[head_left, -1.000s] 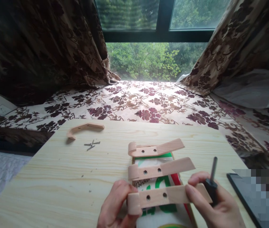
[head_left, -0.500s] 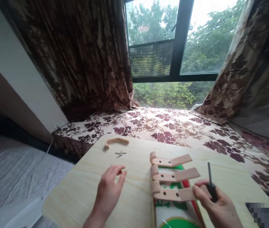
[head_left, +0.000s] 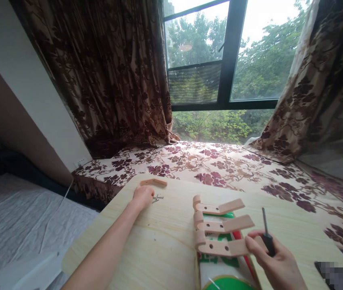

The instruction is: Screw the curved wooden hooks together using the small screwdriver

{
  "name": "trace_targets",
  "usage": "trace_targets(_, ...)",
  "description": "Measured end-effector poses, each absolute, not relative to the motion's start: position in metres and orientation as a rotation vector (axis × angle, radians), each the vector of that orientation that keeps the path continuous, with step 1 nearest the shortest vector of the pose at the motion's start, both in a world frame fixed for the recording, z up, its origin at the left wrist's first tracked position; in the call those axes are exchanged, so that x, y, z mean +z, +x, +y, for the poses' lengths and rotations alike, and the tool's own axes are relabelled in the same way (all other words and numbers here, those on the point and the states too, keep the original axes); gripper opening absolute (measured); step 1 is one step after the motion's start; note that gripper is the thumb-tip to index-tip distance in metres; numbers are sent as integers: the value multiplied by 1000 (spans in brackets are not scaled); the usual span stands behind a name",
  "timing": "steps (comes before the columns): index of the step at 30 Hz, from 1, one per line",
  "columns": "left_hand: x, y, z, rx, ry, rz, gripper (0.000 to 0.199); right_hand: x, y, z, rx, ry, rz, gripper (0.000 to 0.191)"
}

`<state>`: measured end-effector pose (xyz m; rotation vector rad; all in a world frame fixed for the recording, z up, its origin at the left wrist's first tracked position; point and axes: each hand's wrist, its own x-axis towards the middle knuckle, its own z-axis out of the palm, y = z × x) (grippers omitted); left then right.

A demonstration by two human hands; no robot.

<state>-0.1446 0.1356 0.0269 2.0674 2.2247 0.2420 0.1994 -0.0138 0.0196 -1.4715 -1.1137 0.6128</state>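
Fingers (head_left: 152, 193) bent beside loose screws (head_left: 158, 198)

The left hand (head_left: 143, 196) was curled narrow at the far left of the table (head_left: 168, 245); whether it pinched a screw could not be told. The right hand (head_left: 277, 257) gripped a screwdriver (head_left: 269, 245), shaft up, and held the right end of the nearest wooden piece (head_left: 219, 247). Two matching pieces (head_left: 230, 224) lay beyond that one, all three across a printed packet (head_left: 230, 283). A fourth piece (head_left: 156, 182) lay just beyond the left hand, before the flowered cloth (head_left: 219, 165).
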Motion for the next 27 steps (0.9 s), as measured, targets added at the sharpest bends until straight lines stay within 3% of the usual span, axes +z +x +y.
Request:
trace_targets(7, 41, -143, 136, 217, 2079, 2124, 34, 13, 200, -13, 683, -1489, -1060, 33)
trace_targets(12, 74, -124, 111, 537, 2066, 2005, 31, 12, 201, -13, 714, -1481, -1043, 30)
trace_targets(17, 101, -47, 49, 840, 2239, 1469, 30, 16, 204, -11, 742, -1461, -1093, 24)
trace_targets(20, 101, -4, 23, 961, 2317, 1081, 25, 18, 205, -9, 769, -1442, -1101, 22)
trace_targets(27, 70, 30, 20, 960, 2591, 952, 20, 17, 202, -8, 793, -1342, -1086, 17)
